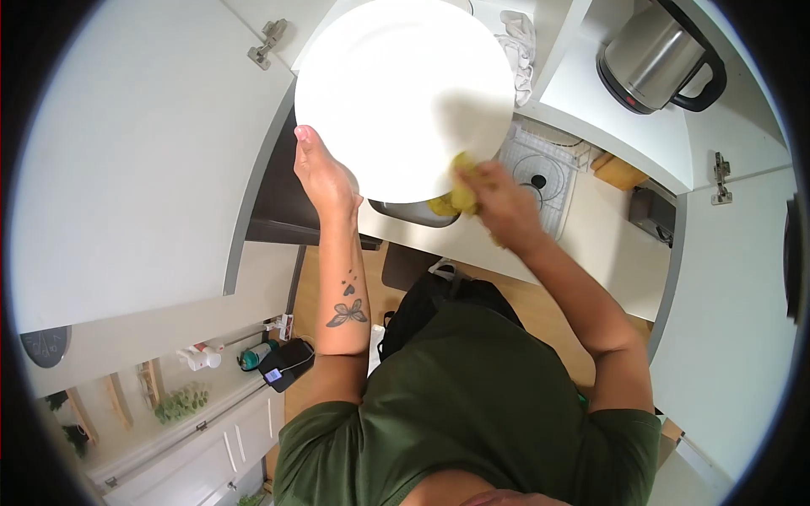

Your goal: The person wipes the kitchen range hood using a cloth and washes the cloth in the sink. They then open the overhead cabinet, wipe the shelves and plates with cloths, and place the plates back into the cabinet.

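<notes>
A large white plate (396,93) is raised at the top middle of the head view, its flat face toward me. My left hand (327,173) grips its lower left edge, with the thumb on the rim and the other fingers mostly hidden behind. At the plate's lower right edge, my right hand (504,207) is closed around a yellow cloth (463,190), slightly blurred. The cloth touches or nearly touches the rim. Behind and below the plate, part of a metal sink (413,212) shows.
Open cabinet doors stand at left (143,160) and right (734,295). A steel kettle (654,59) sits on the upper right shelf, near a crumpled white cloth (517,55). A dish rack (553,173) and a wooden block (618,171) are beyond my right hand.
</notes>
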### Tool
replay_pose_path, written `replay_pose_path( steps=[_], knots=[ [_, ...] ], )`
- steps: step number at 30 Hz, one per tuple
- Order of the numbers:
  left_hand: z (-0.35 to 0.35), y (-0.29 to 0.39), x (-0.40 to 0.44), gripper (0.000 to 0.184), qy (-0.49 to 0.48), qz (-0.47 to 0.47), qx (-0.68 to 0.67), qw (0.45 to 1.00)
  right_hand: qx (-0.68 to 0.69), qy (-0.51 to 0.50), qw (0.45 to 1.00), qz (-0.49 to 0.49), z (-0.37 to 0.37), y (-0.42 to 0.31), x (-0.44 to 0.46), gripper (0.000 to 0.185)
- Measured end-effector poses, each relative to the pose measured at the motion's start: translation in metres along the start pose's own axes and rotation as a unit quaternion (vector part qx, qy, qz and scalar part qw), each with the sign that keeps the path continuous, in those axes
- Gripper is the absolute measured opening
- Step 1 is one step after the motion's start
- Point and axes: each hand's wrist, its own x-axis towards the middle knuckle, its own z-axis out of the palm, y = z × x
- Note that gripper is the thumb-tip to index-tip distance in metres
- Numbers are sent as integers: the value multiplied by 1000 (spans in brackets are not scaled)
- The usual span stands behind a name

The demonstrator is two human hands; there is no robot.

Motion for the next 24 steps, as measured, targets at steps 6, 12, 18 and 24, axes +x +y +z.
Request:
replay_pose_path(
  steps=[6, 12, 18, 24],
  knots=[
    [-7, -6, -8, 65, -30, -55, 33, 997, 276, 62, 873, 398, -32, 72, -31, 23],
    [3, -30, -21, 67, -113, -123, -37, 985, 626, 112, 603, 482, -28, 31, -59, 47],
    [26, -42, -39, 64, -158, -167, -57, 972, 584, 105, 672, 443, -39, 19, -71, 32],
    [44, -70, -76, 55, -236, -255, -42, 937, 545, 152, 647, 511, -51, 35, -126, 29]
  ],
)
